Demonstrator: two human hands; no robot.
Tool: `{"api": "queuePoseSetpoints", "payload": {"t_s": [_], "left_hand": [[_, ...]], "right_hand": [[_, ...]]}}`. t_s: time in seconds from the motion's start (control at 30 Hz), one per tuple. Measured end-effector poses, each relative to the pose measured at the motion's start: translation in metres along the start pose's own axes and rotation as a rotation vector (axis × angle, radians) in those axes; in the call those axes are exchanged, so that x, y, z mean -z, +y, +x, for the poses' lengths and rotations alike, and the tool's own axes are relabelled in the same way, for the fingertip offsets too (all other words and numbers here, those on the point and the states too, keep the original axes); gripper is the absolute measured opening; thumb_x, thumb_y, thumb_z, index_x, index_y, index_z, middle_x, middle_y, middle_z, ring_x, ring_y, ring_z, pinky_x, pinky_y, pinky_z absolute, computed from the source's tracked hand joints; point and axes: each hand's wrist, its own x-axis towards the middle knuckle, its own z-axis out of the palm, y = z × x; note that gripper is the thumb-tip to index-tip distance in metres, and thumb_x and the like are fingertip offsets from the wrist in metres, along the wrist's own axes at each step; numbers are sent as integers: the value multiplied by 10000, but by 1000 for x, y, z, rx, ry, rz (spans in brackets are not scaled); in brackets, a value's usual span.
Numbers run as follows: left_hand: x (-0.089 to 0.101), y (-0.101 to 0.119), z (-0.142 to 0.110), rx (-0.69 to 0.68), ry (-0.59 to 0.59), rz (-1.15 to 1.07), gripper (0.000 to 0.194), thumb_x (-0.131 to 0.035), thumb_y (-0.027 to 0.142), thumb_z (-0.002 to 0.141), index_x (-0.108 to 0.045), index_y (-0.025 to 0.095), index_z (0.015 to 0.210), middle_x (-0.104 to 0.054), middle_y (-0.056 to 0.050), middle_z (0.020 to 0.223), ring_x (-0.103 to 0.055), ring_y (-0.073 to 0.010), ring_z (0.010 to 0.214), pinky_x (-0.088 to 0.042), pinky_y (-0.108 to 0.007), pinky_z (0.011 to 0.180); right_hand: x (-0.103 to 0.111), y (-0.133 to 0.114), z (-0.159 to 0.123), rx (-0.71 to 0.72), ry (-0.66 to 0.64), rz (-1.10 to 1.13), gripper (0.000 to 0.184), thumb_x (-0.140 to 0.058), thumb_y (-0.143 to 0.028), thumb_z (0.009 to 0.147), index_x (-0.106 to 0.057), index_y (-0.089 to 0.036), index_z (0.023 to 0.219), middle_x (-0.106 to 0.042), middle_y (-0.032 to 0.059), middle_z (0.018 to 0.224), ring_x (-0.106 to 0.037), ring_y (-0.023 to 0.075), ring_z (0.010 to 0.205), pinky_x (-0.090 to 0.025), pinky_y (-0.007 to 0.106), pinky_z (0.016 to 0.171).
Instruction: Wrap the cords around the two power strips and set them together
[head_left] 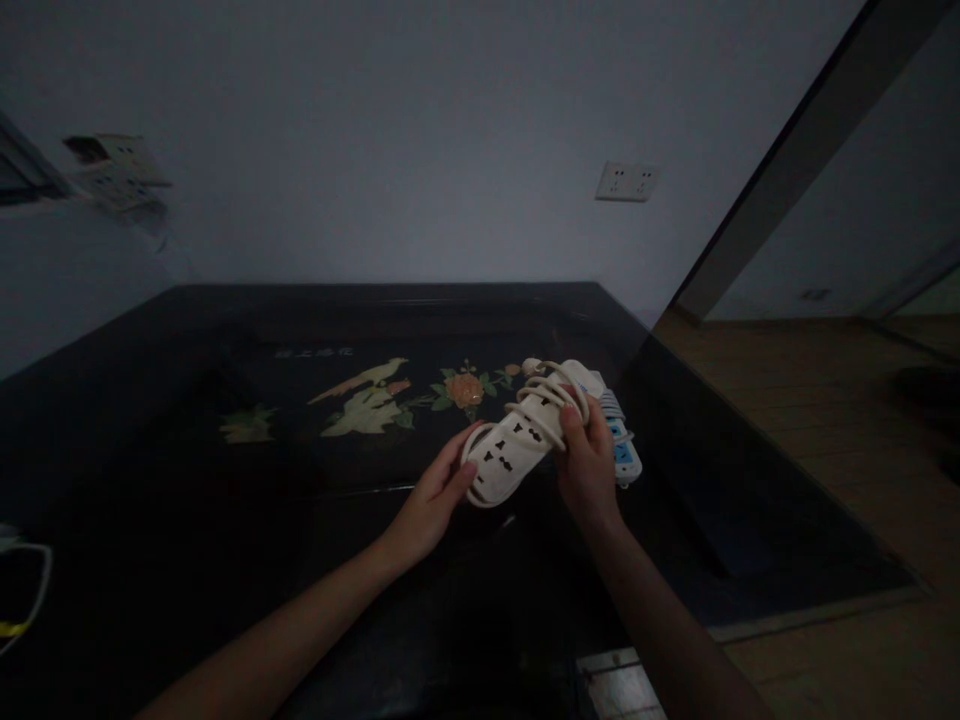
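A white power strip (504,462) with its cord wound around it is held slantwise over the dark table. My left hand (439,480) grips its lower left end, thumb on top. At the upper right part, my right hand (589,450) is closed around the strip and the coiled cord (551,400). Behind my right hand lies a second power strip (624,455), white with blue sockets, partly hidden by that hand.
The black glossy table (225,540) bears a bird-and-flower picture (375,395). A wall socket (628,182) is at the upper right, more sockets (124,165) at the left. A white cable (41,580) lies at the left edge. Wooden floor (787,400) extends to the right.
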Motion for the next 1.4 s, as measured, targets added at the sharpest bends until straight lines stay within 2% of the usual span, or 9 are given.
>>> {"api": "queuePoseSetpoints", "payload": {"t_s": [0.13, 0.2, 0.3, 0.4, 0.5, 0.67, 0.93, 1.13, 1.4], "left_hand": [[5, -1, -1, 16, 78, -157, 579, -324, 450, 969, -161, 244, 1485, -569, -139, 1316, -633, -236, 1064, -547, -382, 825], [10, 3, 1, 13, 90, -161, 530, -282, 468, 973, -293, 222, 1441, -591, -145, 1275, -644, -240, 1024, -550, -392, 800], [19, 15, 2, -137, 141, 184, 446, -353, 485, 949, -614, 197, 1168, -526, -121, 1317, -533, -258, 1174, -461, -434, 961], [20, 26, 0, -286, 177, 653, 405, -583, 463, 839, -631, 224, 1162, -529, -104, 1255, -466, -282, 1195, -374, -477, 1030], [12, 31, 1, -208, 75, 779, 561, -739, 419, 697, -593, 203, 1194, -614, -103, 1103, -539, -299, 1055, -441, -473, 926], [11, 35, 5, 56, -40, 386, 513, -732, 341, 708, -560, 199, 1169, -672, -76, 1076, -620, -256, 979, -487, -396, 863], [75, 57, -61, 476, -359, -241, 738, -765, 400, 690, -443, 221, 1329, -703, -92, 1002, -697, -213, 721, -557, -332, 656], [115, 76, -96, 382, -218, -348, 746, -796, 409, 655, -478, 197, 1295, -721, -86, 786, -690, -230, 584, -558, -305, 514], [124, 116, -66, 97, -117, -436, 450, -777, 449, 649, -622, 149, 946, -705, -47, 726, -644, -172, 472, -514, -230, 397]], "right_hand": [[-2, 0, 0, 75, 75, 23, 290, -570, -405, 846, -589, -303, 1117, -633, 31, 1163, -602, 210, 1053, -520, 368, 867], [-1, -1, 1, 57, 105, 56, 306, -546, -410, 859, -563, -312, 1149, -628, 29, 1159, -615, 199, 1014, -526, 366, 851], [-2, -2, 2, 72, 123, 40, 319, -582, -406, 840, -574, -290, 1137, -635, 34, 1121, -608, 202, 1011, -514, 366, 869], [-7, 0, -1, 117, 90, -40, 288, -604, -399, 829, -608, -272, 1088, -650, 29, 1079, -607, 195, 972, -503, 340, 857], [-19, -1, -10, 132, 37, -80, 257, -607, -380, 831, -624, -265, 1060, -664, 19, 1035, -613, 184, 911, -502, 309, 803], [-35, -11, -16, -23, -23, 92, 223, -610, -420, 813, -611, -250, 959, -680, 17, 949, -643, 199, 893, -531, 324, 764], [-12, -17, 10, -25, 3, 333, 162, -551, -422, 868, -514, -264, 867, -683, 23, 1027, -649, 229, 1026, -525, 489, 854], [-3, 9, 20, -263, -123, 214, 281, -746, -342, 713, -515, -224, 823, -711, 4, 729, -703, 204, 780, -551, 430, 799], [-26, 26, 18, -328, -362, -263, 334, -773, -455, 622, -562, -218, 727, -683, 3, 655, -664, 185, 621, -543, 316, 568]]}}
